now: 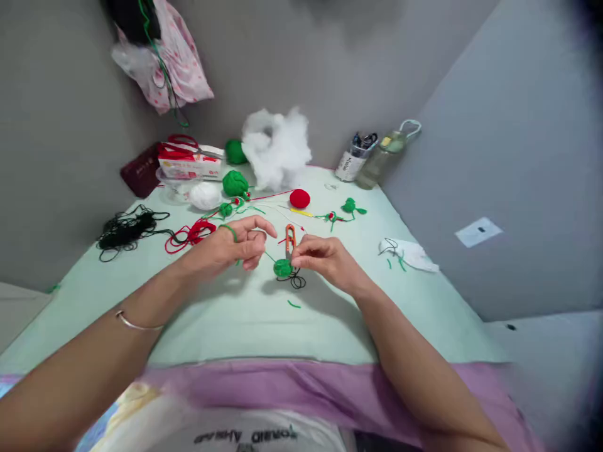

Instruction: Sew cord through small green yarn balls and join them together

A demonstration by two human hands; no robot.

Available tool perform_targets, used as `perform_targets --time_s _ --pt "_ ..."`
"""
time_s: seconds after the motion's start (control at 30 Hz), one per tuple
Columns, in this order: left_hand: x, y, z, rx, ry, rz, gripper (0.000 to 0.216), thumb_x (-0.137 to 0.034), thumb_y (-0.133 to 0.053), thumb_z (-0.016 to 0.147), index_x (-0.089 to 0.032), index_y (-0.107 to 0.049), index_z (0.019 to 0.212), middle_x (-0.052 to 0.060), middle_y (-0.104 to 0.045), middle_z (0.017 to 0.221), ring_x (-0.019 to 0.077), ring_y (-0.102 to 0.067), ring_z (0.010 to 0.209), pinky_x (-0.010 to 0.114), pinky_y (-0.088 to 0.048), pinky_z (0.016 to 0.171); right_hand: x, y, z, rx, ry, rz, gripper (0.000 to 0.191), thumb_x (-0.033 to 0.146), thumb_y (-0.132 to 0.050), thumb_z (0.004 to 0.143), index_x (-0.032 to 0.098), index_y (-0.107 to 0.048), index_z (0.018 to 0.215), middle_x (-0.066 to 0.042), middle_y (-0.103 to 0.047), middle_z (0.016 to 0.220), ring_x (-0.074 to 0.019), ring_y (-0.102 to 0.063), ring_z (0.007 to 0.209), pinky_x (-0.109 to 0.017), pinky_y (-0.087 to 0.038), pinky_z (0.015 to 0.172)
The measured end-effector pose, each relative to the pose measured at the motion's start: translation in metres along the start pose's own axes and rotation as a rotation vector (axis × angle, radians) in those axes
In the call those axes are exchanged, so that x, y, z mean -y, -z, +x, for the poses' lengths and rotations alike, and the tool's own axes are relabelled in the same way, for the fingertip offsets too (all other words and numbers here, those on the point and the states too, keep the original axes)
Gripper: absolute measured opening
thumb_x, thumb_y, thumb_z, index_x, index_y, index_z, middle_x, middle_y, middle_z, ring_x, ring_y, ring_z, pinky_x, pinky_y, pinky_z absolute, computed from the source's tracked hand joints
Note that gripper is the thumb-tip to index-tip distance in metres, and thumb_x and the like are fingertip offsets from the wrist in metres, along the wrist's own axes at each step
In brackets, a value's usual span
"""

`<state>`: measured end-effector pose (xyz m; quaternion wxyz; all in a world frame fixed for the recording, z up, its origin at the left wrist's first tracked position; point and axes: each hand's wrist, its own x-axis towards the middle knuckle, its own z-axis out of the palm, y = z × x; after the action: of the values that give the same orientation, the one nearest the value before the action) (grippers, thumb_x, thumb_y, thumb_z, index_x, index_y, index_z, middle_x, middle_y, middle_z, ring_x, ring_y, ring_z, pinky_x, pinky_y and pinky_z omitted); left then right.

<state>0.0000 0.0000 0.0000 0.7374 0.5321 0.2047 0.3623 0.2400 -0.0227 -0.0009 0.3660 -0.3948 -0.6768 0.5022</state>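
Observation:
My left hand (230, 246) hovers over the pale green table (245, 314), fingers curled, with green yarn looped over the forefinger and a strand running to a small green crocheted piece (283, 268). My right hand (325, 258) pinches that piece, with orange thread snips (290, 239) standing just behind its fingertips; I cannot tell whether it also holds them. A loop of black thread (296, 280) lies under the piece.
Behind lie a red crocheted disc (299, 198), green yarn balls (235, 182), white stuffing (277, 147), red yarn (191, 235), black yarn (123, 229), a box with red scissors (188, 160), a pen cup (353, 158), a bottle (382, 157) and a white cloth (414, 254).

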Motion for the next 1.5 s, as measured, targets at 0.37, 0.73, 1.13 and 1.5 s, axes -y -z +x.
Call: perform_targets --time_s 0.37,0.73,1.13,1.5 --pt "-0.009 -0.011 -0.013 0.291 0.171 0.259 0.015 -0.032 -0.068 0.09 -0.017 -0.066 0.086 -0.002 -0.062 0.062 0.0094 -0.055 0.051 0.021 -0.043 0.052 0.003 -0.004 -0.001 -0.038 -0.072 0.152 0.024 0.038 -0.083 0.072 0.017 -0.071 0.073 0.0 -0.062 0.074 -0.0109 -0.051 0.068 -0.027 -0.042 0.067" --pt "-0.007 -0.01 -0.004 -0.033 0.126 0.641 0.028 -0.042 -0.064 0.09 -0.018 -0.057 0.079 -0.007 -0.039 0.057 0.0073 -0.032 0.053 0.021 -0.024 0.05 -0.001 -0.003 -0.001 -0.086 -0.078 0.195 0.024 0.038 -0.08 0.076 0.017 -0.07 0.076 0.002 -0.056 0.068 -0.0086 -0.042 0.061 -0.025 -0.035 0.059" --pt "0.001 -0.002 -0.005 -0.02 0.06 0.319 0.027 -0.043 -0.063 0.091 -0.019 -0.071 0.099 -0.005 -0.041 0.059 0.0085 -0.029 0.052 0.023 -0.027 0.05 0.001 -0.01 -0.001 -0.05 -0.03 0.15 0.025 0.04 -0.082 0.073 0.017 -0.072 0.074 0.0 -0.062 0.074 -0.0109 -0.049 0.067 -0.027 -0.04 0.064" --pt "0.015 -0.006 0.0 0.043 0.09 0.231 0.04 -0.033 -0.072 0.085 -0.027 -0.065 0.124 0.007 -0.067 0.118 0.0217 -0.065 0.102 0.039 -0.049 0.094 -0.001 -0.011 -0.001 -0.169 0.082 0.087 0.021 0.039 -0.081 0.076 0.02 -0.073 0.074 0.0 -0.06 0.073 -0.0115 -0.051 0.068 -0.028 -0.042 0.065"
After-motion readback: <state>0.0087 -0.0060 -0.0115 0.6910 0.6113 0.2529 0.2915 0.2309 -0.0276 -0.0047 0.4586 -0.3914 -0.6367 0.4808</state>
